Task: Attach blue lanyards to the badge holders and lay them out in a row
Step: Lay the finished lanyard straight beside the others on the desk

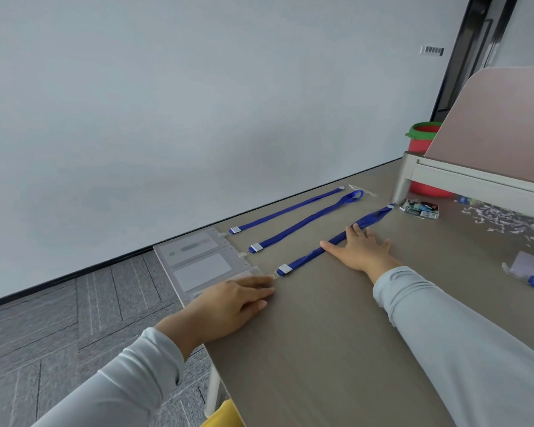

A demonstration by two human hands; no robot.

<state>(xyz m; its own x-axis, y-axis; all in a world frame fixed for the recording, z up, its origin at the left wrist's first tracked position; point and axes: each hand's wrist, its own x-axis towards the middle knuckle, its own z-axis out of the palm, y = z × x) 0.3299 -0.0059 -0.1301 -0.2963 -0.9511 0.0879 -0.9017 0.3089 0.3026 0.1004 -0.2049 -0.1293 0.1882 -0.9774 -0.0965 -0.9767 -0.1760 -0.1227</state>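
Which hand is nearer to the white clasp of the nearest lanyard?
Left. The left hand lies flat with its fingertips just beside the white clasp; the right hand presses the blue strap farther along.

Your left hand (228, 306) lies palm down, fingers straight and close together, pointing forward and to the right. Your right hand (363, 251) is farther out, also palm down, fingers spread flat, thumb (330, 245) stretched to the left. Both forearms reach forward, left sleeve (121, 374) and right sleeve (463, 334) pale grey.
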